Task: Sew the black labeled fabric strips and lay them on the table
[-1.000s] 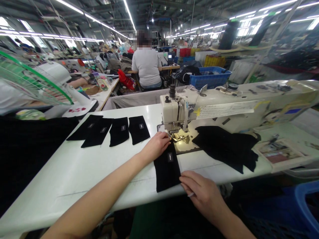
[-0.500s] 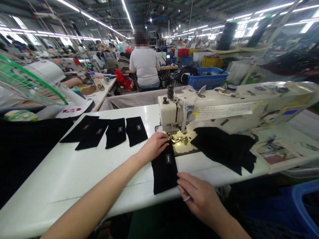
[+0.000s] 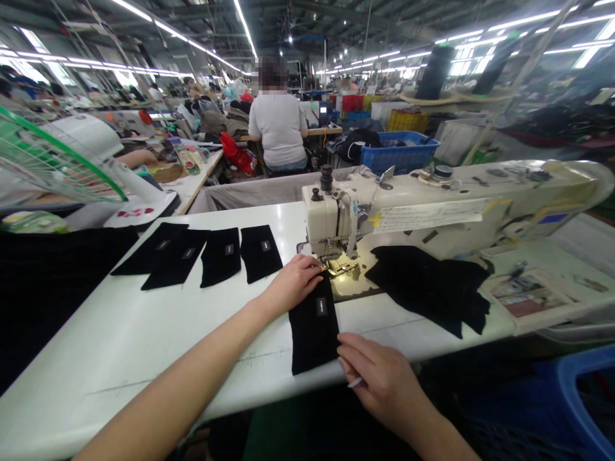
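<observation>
A black fabric piece (image 3: 312, 333) with a small lettered label (image 3: 321, 307) lies at the front of the sewing machine (image 3: 331, 218), its top end by the presser foot (image 3: 331, 261). My left hand (image 3: 300, 278) grips that top end, fingers bent and close to the foot. Lower down, my right hand (image 3: 379, 371) pinches the piece's right edge near the table's front. A slim white object (image 3: 355, 382) pokes out from under the right fingers; most of it is hidden. Several similar labelled black pieces (image 3: 220, 257) lie on the table to the left.
Right of the needle, a pile of black fabric pieces (image 3: 427, 285) rests under the machine arm. Beyond it is a tray (image 3: 533, 298) with small items. A fan (image 3: 62, 153) stands at left, a blue basket (image 3: 586, 384) at lower right. A person (image 3: 277, 128) sits ahead, back turned.
The whole view has shifted slightly. Both hands and the black fabric piece keep almost the same places at the machine.
</observation>
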`<state>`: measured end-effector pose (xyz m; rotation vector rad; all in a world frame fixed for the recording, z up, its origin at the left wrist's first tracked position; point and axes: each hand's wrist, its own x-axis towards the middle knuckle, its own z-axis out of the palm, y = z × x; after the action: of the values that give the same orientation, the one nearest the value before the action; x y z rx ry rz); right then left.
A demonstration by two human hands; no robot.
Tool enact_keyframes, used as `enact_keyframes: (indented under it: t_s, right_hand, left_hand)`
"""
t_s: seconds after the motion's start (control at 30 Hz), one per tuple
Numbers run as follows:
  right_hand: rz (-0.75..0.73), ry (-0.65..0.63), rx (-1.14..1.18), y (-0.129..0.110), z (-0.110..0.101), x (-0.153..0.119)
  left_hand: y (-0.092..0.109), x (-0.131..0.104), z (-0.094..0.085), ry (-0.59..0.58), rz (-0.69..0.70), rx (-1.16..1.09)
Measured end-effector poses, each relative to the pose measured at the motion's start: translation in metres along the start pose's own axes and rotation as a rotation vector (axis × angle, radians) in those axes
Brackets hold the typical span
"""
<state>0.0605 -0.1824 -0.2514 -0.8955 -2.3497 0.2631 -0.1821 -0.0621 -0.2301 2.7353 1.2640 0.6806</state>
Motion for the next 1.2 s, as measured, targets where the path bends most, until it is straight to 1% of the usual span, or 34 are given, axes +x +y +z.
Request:
enact_keyframes:
  t_s: [0.13, 0.3, 0.43, 0.5, 0.57, 0.6, 0.67, 0.73, 0.8, 0.83, 0.93, 1.2]
  right_hand:
    - [0.001, -0.021, -0.011, 0.000, -0.002, 0.004]
    - [0.002, -0.048, -0.031, 0.002, -0.002, 0.004]
    - [-0.012, -0.018, -0.025, 0.002, -0.002, 0.001]
    - [-0.015, -0.010, -0.019, 0.002, -0.004, 0.000]
    - [-0.015, -0.025, -0.018, 0.001, -0.005, -0.002]
    - [-0.017, -0.032, -0.021, 0.000, -0.006, -0.003]
    - [-0.029, -0.043, -0.037, 0.000, -0.007, -0.005]
    - [-0.049, -0.052, -0.052, 0.000, -0.008, -0.006]
    - [-0.057, -0.075, -0.052, 0.000, -0.010, -0.007]
    - [-0.054, -0.088, -0.046, 0.000, -0.011, -0.007]
    - [-0.041, -0.121, -0.032, 0.001, -0.013, -0.004]
    - [0.002, -0.192, -0.048, 0.008, -0.012, 0.008]
  left_hand:
    - [-0.001, 0.001, 0.000, -0.016, -0.003, 0.049]
    - [0.000, 0.001, -0.001, -0.026, -0.012, 0.056]
    - [0.007, -0.004, -0.004, -0.042, -0.029, 0.092]
    - [0.017, -0.010, -0.007, -0.033, -0.034, 0.144]
    - [0.034, -0.020, -0.012, -0.006, -0.004, 0.168]
    - [0.045, -0.026, -0.015, -0.001, 0.029, 0.143]
    - [0.069, -0.040, -0.021, -0.045, 0.128, 0.026]
    - [0.089, -0.055, -0.026, -0.131, 0.210, -0.071]
    - [0.102, -0.066, -0.031, -0.163, 0.248, -0.093]
    - [0.105, -0.070, -0.032, -0.154, 0.256, -0.088]
    - [0.105, -0.074, -0.033, -0.128, 0.261, -0.069]
    - [0.093, -0.065, -0.028, -0.142, 0.252, -0.050]
